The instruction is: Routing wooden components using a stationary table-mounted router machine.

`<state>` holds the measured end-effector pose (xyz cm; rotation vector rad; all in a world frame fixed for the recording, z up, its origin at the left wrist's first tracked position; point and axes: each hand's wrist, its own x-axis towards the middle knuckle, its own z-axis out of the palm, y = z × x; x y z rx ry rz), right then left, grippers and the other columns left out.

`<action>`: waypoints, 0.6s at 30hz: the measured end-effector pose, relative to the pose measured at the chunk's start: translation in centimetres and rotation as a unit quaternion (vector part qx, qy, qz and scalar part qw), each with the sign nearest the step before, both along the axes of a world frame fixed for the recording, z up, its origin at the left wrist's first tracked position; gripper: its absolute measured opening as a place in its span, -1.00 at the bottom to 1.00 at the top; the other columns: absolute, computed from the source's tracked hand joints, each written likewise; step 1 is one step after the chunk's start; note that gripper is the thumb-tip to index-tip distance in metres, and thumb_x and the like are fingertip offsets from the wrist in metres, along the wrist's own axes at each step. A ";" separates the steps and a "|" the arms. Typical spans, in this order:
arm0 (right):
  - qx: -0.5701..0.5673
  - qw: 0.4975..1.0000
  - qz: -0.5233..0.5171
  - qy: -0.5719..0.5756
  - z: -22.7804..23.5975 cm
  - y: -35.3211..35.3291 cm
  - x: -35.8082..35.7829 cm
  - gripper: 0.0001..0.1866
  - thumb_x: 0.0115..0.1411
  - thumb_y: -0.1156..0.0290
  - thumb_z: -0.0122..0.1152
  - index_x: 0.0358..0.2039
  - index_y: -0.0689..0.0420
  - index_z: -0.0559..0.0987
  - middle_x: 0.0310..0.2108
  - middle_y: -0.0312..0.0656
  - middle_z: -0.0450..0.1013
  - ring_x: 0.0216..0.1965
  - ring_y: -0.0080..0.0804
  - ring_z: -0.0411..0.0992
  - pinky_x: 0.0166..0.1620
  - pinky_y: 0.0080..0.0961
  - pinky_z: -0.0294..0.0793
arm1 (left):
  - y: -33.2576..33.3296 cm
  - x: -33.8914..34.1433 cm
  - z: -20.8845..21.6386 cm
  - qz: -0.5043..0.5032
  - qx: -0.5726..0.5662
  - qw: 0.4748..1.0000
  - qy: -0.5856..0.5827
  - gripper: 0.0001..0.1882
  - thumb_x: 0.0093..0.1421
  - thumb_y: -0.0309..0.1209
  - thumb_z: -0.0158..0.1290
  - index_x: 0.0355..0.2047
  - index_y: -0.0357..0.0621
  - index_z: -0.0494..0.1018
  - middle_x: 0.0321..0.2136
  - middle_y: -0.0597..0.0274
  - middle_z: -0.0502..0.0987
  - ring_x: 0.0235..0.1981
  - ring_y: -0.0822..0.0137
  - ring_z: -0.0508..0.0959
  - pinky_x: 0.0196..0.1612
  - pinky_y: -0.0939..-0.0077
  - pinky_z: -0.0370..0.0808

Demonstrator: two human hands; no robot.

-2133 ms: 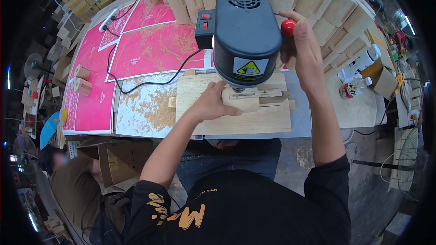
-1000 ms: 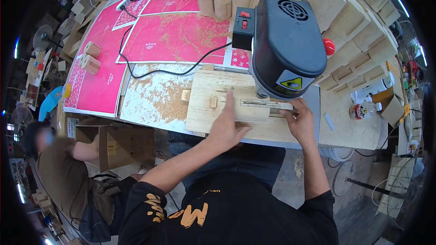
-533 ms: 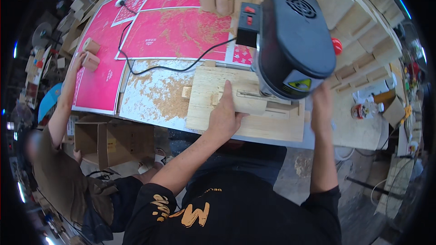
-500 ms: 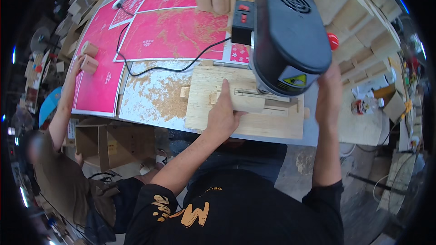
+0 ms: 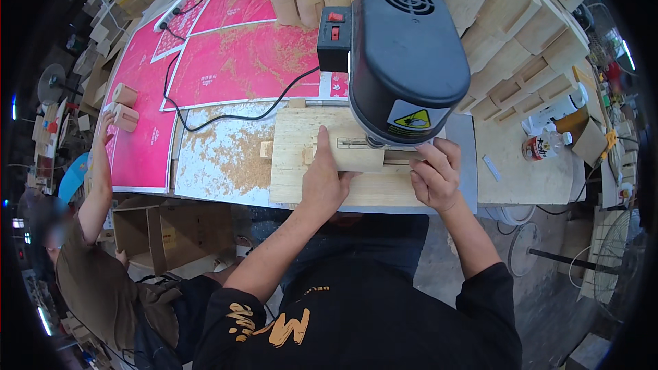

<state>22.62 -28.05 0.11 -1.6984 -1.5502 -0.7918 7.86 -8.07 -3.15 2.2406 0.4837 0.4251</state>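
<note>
My left hand [image 5: 324,181] is closed around the left end of a pale wooden block [image 5: 363,159], which has a narrow slot in its upper face. The block lies in a wooden jig board [image 5: 293,138] beneath the head of a black drill press [image 5: 410,55]. My right hand [image 5: 437,175] is at the jig's right side, just past the block's right end. Its fingers are curled and pinched together; whatever is between them is hidden. The machine head covers the far part of the jig, and the bit's tip is not clearly visible.
Sawdust covers part of the white board [image 5: 226,154] and pink sheets [image 5: 233,62]. A black cable [image 5: 264,118] crosses them. Stacked wooden blocks [image 5: 514,48] line the back and right. A bottle [image 5: 546,144] stands at right. A co-worker's hand [image 5: 104,127] is beside two blocks [image 5: 125,116] at left.
My right hand has come down from the machine's right side to the jig's right end. My left hand keeps its grip on the block. The co-worker's hand has moved off the blocks at left.
</note>
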 end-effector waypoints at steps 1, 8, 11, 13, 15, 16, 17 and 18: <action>0.002 1.000 0.002 -0.003 0.7 0.1 0.2 -0.82 0.09 0.36 0.31 -0.31 0.15 0.60 -0.05 0.00 0.55 -0.12 0.00 0.39 -0.06 -0.12 0.40 | 0.0 -0.1 -0.1 0.002 -0.016 1.000 -0.008 0.14 0.07 -0.42 0.35 0.41 -0.47 -0.25 -0.02 -0.35 0.50 -0.04 -0.27 0.56 -0.04 0.07 0.52; -0.022 0.999 0.029 -0.038 1.1 0.3 0.9 -0.79 -0.07 0.38 0.38 -0.37 0.06 0.59 0.08 -0.14 0.54 -0.18 -0.15 0.40 -0.09 -0.21 0.43 | -0.2 -0.1 -0.3 0.015 0.018 0.999 -0.033 0.17 0.05 -0.48 0.35 0.43 -0.34 -0.27 -0.07 -0.34 0.54 -0.11 -0.24 0.62 -0.08 0.14 0.59; -0.026 0.998 0.006 -0.053 3.1 0.3 0.2 -0.77 -0.01 0.39 0.36 -0.30 0.05 0.59 0.03 -0.13 0.55 -0.27 -0.18 0.39 -0.15 -0.20 0.42 | -0.1 0.0 -0.5 0.007 0.000 1.000 -0.027 0.17 0.05 -0.46 0.36 0.43 -0.33 -0.28 -0.07 -0.33 0.55 -0.13 -0.23 0.63 -0.09 0.12 0.58; 0.036 0.996 0.054 0.060 5.8 -0.5 -0.4 -0.81 0.10 0.41 0.33 -0.25 0.07 0.59 -0.14 -0.15 0.58 -0.35 -0.24 0.39 -0.21 -0.32 0.41 | -0.4 0.6 -0.3 0.012 0.003 1.000 -0.016 0.18 0.04 -0.45 0.36 0.43 -0.34 -0.28 -0.08 -0.33 0.55 -0.13 -0.23 0.63 -0.09 0.11 0.58; 0.113 0.972 -0.031 0.204 11.1 1.3 -1.3 -0.88 0.30 0.38 0.18 -0.23 0.14 0.58 -0.32 -0.19 0.52 -0.40 -0.40 0.38 -0.27 -0.49 0.37 | -0.9 0.9 -0.4 0.017 0.009 1.000 -0.001 0.18 0.04 -0.43 0.37 0.43 -0.34 -0.28 -0.08 -0.32 0.55 -0.13 -0.23 0.63 -0.09 0.10 0.57; 0.096 0.943 -0.029 0.318 14.1 2.5 -0.6 -0.84 0.36 0.37 0.11 -0.23 0.19 0.56 -0.35 -0.21 0.50 -0.40 -0.47 0.37 -0.29 -0.53 0.35 | -1.5 1.4 -0.4 0.006 0.005 1.000 0.009 0.19 0.04 -0.43 0.37 0.43 -0.34 -0.28 -0.07 -0.32 0.54 -0.12 -0.24 0.62 -0.09 0.09 0.56; 0.077 0.900 -0.024 0.428 15.8 3.6 0.3 -0.79 0.42 0.36 0.03 -0.23 0.23 0.55 -0.39 -0.24 0.47 -0.39 -0.55 0.36 -0.31 -0.58 0.33 | -2.0 1.7 -0.4 -0.004 0.002 1.000 0.019 0.20 0.03 -0.42 0.37 0.43 -0.34 -0.29 -0.05 -0.33 0.54 -0.11 -0.24 0.61 -0.09 0.08 0.56; 0.078 0.901 -0.027 0.426 16.1 4.2 0.7 -0.79 0.42 0.36 0.03 -0.23 0.23 0.55 -0.39 -0.24 0.47 -0.39 -0.55 0.36 -0.31 -0.58 0.33 | -2.5 1.7 -0.2 -0.006 0.001 1.000 0.018 0.20 0.03 -0.42 0.37 0.43 -0.34 -0.29 -0.05 -0.33 0.54 -0.11 -0.24 0.61 -0.09 0.08 0.56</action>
